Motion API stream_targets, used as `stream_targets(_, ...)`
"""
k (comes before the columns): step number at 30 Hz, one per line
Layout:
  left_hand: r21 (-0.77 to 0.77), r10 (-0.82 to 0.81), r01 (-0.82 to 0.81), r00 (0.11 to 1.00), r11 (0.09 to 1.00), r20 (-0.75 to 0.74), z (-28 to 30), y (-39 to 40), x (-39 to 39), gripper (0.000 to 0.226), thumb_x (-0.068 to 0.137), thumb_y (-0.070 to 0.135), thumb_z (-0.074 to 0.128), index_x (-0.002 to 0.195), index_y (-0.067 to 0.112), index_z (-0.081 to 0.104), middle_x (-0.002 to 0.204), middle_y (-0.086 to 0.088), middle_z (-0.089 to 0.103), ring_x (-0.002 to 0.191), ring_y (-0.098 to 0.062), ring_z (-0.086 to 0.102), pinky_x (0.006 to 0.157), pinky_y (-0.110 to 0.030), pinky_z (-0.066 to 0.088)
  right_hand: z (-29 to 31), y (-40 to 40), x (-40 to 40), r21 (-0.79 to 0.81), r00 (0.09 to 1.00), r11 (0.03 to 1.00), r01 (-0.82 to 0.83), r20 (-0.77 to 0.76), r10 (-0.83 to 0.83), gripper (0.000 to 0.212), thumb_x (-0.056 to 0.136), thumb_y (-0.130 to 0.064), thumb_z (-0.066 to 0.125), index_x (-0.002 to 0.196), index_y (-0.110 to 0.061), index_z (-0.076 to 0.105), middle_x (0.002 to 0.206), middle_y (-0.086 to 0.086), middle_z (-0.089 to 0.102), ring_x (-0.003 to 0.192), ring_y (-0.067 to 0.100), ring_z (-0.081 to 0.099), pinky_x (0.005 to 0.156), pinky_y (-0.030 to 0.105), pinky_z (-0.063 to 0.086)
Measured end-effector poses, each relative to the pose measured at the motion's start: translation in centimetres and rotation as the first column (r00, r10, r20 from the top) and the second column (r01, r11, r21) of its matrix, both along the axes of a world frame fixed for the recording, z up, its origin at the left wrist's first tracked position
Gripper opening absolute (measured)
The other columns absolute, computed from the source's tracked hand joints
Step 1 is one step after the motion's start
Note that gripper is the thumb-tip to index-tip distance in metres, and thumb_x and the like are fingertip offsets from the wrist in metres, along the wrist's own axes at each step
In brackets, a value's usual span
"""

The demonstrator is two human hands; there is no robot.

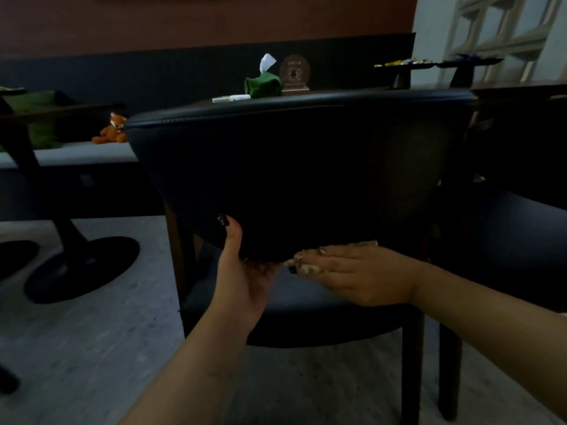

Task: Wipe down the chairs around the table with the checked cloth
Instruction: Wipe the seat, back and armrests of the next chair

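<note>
Hands at lower centre: your left hand (245, 271) grasps the chair (291, 154) backrest's bottom edge; your right hand (352, 274) lies flat, released; green tissue box (263, 84) behind.

Non-task items: green tissue box (263, 84) at 12 o'clock, white tissue sticking up; small wooden clock (294, 75) just beside it. Orange plush fox (112, 129) on grey bench (76, 153) at 10. Black round pedestal base (82, 268) at 9.
</note>
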State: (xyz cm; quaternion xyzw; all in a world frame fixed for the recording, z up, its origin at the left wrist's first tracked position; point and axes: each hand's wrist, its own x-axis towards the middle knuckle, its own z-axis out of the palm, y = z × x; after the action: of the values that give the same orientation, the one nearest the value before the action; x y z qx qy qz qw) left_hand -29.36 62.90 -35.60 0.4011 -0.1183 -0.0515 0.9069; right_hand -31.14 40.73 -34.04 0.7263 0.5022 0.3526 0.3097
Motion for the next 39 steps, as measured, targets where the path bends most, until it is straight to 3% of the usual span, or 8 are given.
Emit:
stream_targets(5, 0.040, -0.076, 0.077, 0.997, 0.996, -0.008, -0.1, 0.7, 0.6, 0.063, 0.087, 0.055, 0.051, 0.140, 0.019, 0.050, 0.135, -0.009, 0.059, 0.125, -0.030, 0.055, 0.108, -0.045, 0.039, 5.8, 2.0, -1.8, 0.202, 0.985, 0.977, -0.074, -0.139, 0.103, 0.037, 0.099, -0.013, 0.037, 0.133, -0.004, 0.049, 0.143, 0.014, 0.040, 0.137, 0.023, 0.032, 0.116, 0.035, 0.025)
stream_targets(9, -0.015, -0.123, 0.123, 0.992, 0.992, -0.036, -0.4, 0.8, 0.5, 0.049, 0.081, 0.049, 0.058, 0.124, 0.025, 0.063, 0.126, -0.002, 0.066, 0.117, -0.022, 0.062, 0.108, -0.041, 0.039, 11.7, 4.7, -2.4, 0.368, 0.957, 0.901, -0.231, 0.253, 0.142, 0.039, 0.093, -0.006, 0.059, 0.131, -0.001, 0.051, 0.137, 0.016, 0.048, 0.131, 0.039, 0.042, 0.114, 0.045, 0.026)
stream_targets(12, -0.065, -0.105, 0.099, 0.989, 0.993, -0.106, -1.4, 0.4, 0.3, 0.034, 0.077, 0.041, 0.059, 0.099, 0.024, 0.077, 0.116, -0.003, 0.070, 0.109, -0.021, 0.063, 0.113, -0.043, 0.034, 11.2, 6.1, -2.1, 0.373, 0.936, 0.901, -0.220, 0.340, 0.088, 0.041, 0.093, -0.007, 0.059, 0.132, -0.002, 0.050, 0.138, 0.017, 0.047, 0.132, 0.039, 0.039, 0.113, 0.047, 0.024)
stream_targets(20, -0.349, -0.281, 0.179, 0.921, 0.920, -0.270, -3.1, 1.8, 0.9, 0.077, 0.088, 0.068, 0.043, 0.130, 0.005, 0.057, 0.129, -0.011, 0.061, 0.114, -0.029, 0.062, 0.099, -0.041, 0.047, 4.1, 6.9, 0.1, 0.172, 0.995, 0.982, -0.074, 0.083, 0.060, 0.034, 0.099, -0.010, 0.044, 0.127, 0.005, 0.055, 0.133, 0.017, 0.056, 0.135, 0.032, 0.038, 0.118, 0.039, 0.021)
stream_targets(25, -0.387, -0.334, 0.207, 0.894, 0.899, -0.300, -3.0, 2.5, 1.0, 0.081, 0.089, 0.070, 0.039, 0.136, 0.007, 0.054, 0.132, -0.012, 0.055, 0.110, -0.029, 0.059, 0.110, -0.039, 0.035, 2.3, 7.6, -0.7, -0.063, 0.998, 0.996, 0.068, -0.006, -0.068, 0.036, 0.085, -0.021, 0.067, 0.117, -0.003, 0.066, 0.124, 0.007, 0.064, 0.126, 0.026, 0.052, 0.110, 0.035, 0.035)
stream_targets(29, -0.372, -0.351, 0.222, 0.877, 0.901, -0.327, -3.0, 3.1, 1.9, 0.080, 0.088, 0.073, 0.037, 0.126, 0.007, 0.063, 0.129, -0.014, 0.061, 0.117, -0.034, 0.060, 0.101, -0.048, 0.043, 6.1, 9.7, -1.5, 0.126, 1.000, 0.992, -0.005, -0.022, 0.008, 0.031, 0.097, -0.010, 0.051, 0.122, 0.006, 0.059, 0.129, 0.015, 0.060, 0.132, 0.035, 0.043, 0.113, 0.042, 0.031)
stream_targets(32, -0.251, -0.313, 0.241, 0.900, 0.938, -0.304, -2.3, 4.5, 3.3, 0.077, 0.084, 0.074, 0.036, 0.113, 0.013, 0.073, 0.132, -0.013, 0.061, 0.122, -0.035, 0.057, 0.102, -0.053, 0.040, 10.4, 11.8, -1.9, 0.300, 0.984, 0.951, -0.081, 0.175, 0.029, 0.031, 0.098, -0.005, 0.050, 0.128, 0.003, 0.056, 0.134, 0.017, 0.054, 0.133, 0.038, 0.039, 0.115, 0.045, 0.027)
stream_targets(39, -0.323, -0.361, 0.275, 0.900, 0.905, -0.245, -1.9, 8.1, 5.9, 0.087, 0.081, 0.074, 0.035, 0.138, 0.010, 0.048, 0.135, -0.015, 0.058, 0.126, -0.034, 0.054, 0.108, -0.053, 0.035, 9.7, 14.2, -0.6, 0.407, 0.933, 0.910, -0.082, 0.353, -0.074, 0.033, 0.096, -0.006, 0.050, 0.127, 0.003, 0.057, 0.135, 0.021, 0.052, 0.134, 0.039, 0.038, 0.117, 0.045, 0.021)
